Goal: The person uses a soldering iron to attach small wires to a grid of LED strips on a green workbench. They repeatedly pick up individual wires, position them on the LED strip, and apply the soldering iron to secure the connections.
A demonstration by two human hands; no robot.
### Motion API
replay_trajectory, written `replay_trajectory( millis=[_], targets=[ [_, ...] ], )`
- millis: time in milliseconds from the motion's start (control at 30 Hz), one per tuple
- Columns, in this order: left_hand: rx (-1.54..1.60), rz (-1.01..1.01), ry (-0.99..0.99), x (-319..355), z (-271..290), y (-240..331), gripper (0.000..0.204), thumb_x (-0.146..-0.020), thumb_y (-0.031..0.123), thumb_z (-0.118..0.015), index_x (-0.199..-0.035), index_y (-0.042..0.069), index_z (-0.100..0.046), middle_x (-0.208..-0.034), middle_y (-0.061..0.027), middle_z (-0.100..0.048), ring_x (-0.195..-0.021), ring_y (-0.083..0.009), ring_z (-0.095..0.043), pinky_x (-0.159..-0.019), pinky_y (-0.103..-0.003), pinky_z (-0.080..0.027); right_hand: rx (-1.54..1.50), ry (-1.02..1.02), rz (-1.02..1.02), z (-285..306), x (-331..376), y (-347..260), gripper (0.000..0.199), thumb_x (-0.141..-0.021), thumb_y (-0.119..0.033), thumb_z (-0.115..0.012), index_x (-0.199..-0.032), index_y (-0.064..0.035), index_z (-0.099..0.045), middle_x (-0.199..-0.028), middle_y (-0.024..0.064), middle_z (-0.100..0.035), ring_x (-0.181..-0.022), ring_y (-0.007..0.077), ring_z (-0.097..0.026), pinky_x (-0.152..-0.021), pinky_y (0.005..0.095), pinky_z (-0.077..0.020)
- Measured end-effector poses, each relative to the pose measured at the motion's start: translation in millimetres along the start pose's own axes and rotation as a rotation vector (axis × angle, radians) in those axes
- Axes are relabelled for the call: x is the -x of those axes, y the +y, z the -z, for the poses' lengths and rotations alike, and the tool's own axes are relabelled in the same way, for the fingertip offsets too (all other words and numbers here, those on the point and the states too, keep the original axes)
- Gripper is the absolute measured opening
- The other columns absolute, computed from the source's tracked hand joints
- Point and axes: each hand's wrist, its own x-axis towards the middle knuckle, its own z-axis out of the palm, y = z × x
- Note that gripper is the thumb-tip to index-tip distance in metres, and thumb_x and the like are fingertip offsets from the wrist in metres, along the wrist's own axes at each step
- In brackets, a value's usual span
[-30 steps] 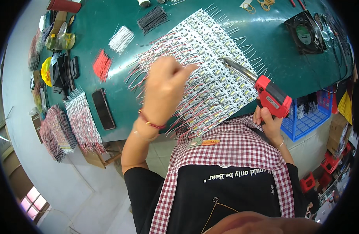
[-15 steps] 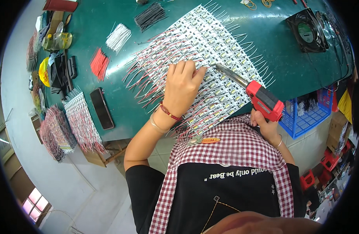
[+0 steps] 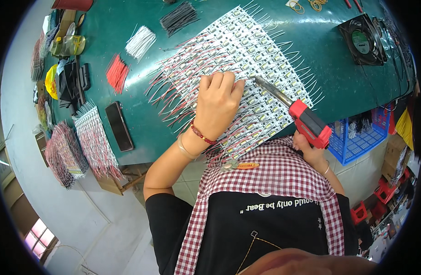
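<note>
A white sheet of LED circuit boards (image 3: 265,55) lies across the green table, with red, white and black wires along its sides. My left hand (image 3: 218,103) rests over its middle, fingers curled and pressed together. Whatever they pinch is hidden under them. In my right hand (image 3: 306,149) is a red and black soldering gun (image 3: 309,121), gripped from below by its handle. The gun's metal tip points up and left, at the boards just right of my left fingertips. Red-and-white wire ends stick out on the sheet's left side.
Bundles of red wires (image 3: 117,73), white wires (image 3: 141,42) and black wires (image 3: 179,19) lie at the left and back. A phone (image 3: 119,126) and more wired boards (image 3: 96,142) sit at the left edge. A black fan (image 3: 362,40) stands far right, above a blue crate (image 3: 357,142).
My left hand has shifted slightly right. The soldering gun has moved a little, its tip staying close to my left fingertips, and the view has shifted slightly.
</note>
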Motion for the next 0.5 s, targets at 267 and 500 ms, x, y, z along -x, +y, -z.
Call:
replay_trajectory(
  millis=[267,500],
  targets=[
    [0.011,-0.011,-0.011,-1.5,1.3,-0.5,0.021,-0.071,0.005,-0.058,-0.089,0.010,-0.067,-0.075,-0.0020,-0.044,-0.073,-0.0171,-0.047,-0.067,-0.032,-0.034,-0.031,0.005,-0.047,1.7,3.0,6.5,0.014,-0.085,-0.009,-0.065,-0.095,-0.0012,-0.062,-0.082,0.0031,-0.062,-0.072,0.0121,-0.058,-0.064,0.0273,-0.0472],
    [-0.025,-0.027,-0.030,-4.4,4.8,0.2,0.019,-0.072,0.007,-0.057,-0.089,0.010,-0.066,-0.076,-0.0019,-0.044,-0.073,-0.0170,-0.047,-0.068,-0.032,-0.035,0.022,0.030,-0.021,-0.8,1.4,4.7,0.014,-0.083,-0.009,-0.067,-0.092,-0.0010,-0.062,-0.079,0.0033,-0.063,-0.068,0.0113,-0.058,-0.062,0.0269,-0.0466]
  ],
)
